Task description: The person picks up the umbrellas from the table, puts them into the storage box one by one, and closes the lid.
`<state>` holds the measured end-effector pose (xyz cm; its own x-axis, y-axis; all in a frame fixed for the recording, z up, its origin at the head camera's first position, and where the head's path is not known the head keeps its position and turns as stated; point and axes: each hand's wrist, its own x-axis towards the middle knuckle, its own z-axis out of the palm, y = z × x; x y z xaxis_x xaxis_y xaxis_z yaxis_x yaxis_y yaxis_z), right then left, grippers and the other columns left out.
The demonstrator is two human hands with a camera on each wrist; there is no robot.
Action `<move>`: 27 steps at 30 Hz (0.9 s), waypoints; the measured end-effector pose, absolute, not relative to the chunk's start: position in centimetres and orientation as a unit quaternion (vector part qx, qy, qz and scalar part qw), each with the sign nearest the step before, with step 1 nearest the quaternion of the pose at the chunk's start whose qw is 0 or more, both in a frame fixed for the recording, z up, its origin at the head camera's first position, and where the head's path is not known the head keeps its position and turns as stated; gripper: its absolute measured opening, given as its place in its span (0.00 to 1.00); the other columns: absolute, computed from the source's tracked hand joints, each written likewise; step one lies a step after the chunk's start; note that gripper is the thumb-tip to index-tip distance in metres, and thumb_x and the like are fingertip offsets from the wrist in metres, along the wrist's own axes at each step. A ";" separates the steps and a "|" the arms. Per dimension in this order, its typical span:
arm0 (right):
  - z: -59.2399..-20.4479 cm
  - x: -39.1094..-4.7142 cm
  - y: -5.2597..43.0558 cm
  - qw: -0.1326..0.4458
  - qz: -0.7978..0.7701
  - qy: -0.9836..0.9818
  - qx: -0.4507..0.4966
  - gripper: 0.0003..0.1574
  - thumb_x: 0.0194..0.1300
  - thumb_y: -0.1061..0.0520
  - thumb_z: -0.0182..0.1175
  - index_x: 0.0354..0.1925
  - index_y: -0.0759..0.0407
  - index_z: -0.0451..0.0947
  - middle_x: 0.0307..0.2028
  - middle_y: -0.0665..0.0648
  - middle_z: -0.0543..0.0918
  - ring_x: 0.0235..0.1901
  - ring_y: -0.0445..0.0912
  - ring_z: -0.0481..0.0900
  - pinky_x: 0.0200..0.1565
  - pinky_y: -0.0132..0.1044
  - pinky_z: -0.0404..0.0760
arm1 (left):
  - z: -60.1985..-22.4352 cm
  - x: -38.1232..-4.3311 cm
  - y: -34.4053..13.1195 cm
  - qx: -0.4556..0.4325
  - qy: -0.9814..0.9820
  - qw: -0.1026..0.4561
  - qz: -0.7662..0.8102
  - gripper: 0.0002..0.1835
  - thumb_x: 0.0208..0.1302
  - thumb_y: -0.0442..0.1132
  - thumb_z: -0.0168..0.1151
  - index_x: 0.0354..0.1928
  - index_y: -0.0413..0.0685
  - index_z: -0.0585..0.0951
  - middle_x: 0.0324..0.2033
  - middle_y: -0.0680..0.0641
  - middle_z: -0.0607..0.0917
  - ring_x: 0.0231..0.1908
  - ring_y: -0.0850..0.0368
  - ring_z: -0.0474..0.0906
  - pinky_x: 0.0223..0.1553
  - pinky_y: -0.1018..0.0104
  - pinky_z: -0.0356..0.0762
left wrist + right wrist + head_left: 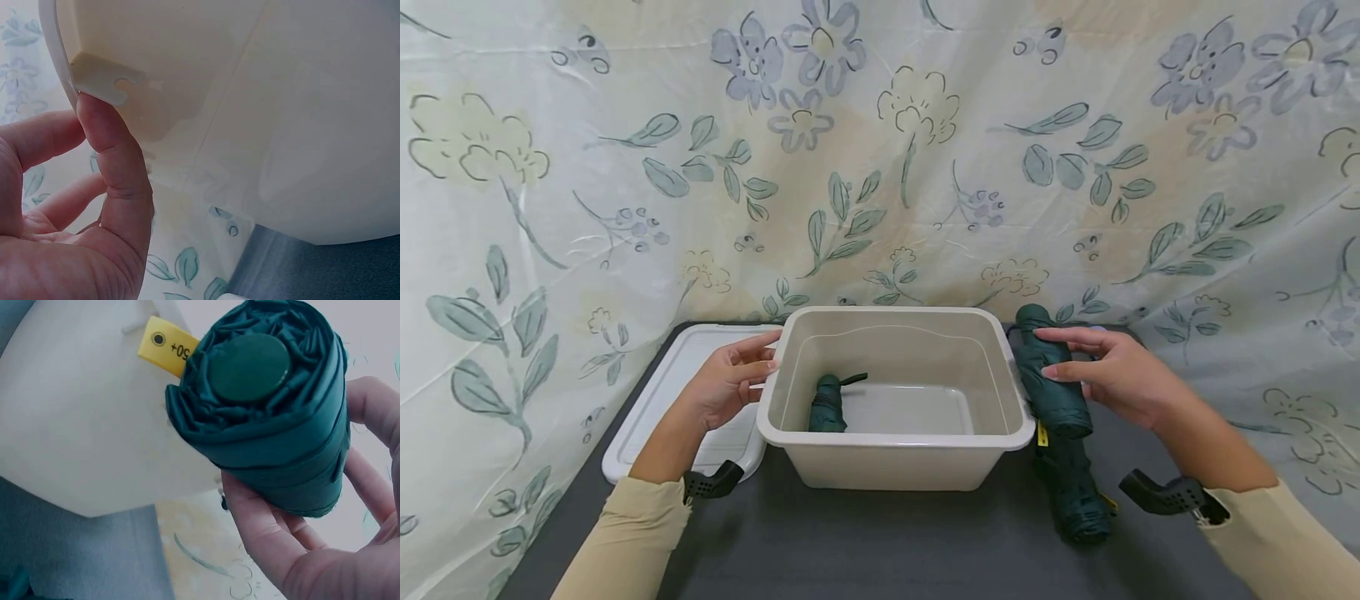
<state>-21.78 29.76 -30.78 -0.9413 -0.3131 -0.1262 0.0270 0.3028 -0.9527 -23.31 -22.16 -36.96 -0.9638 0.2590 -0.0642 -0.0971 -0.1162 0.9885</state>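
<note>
- Cloth (880, 242) with flower and leaf print, behind everything.
- One dark table (865, 546).
- One pale bin (895, 465) on it.
- One white lid (673, 358) to its left, partly behind the left forearm.
- Three rolled green umbrellas: inner umbrella (827, 407) in the bin, near end hidden by the front wall; held umbrella (1054, 396) at the bin's right; lower umbrella (1077, 496), partly covered by the held one.
- Two hands: left hand (730, 379) loose, fingertips touching the bin's rim; right hand (1116, 371) gripping the held umbrella.
- Two yellow tags (1042, 434) by the right-hand umbrellas.
</note>
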 end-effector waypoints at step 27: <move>-29.2 -23.6 24.8 0.166 -0.602 0.774 -0.104 0.45 0.67 0.57 0.69 0.76 0.55 0.64 0.81 0.64 0.49 0.66 0.55 0.70 0.51 0.40 0.83 | -37.2 -22.9 -22.0 0.067 0.652 0.118 0.746 0.35 0.74 0.32 0.59 0.79 0.41 0.59 0.43 0.53 0.86 0.40 0.61 0.89 0.41 0.65 0.89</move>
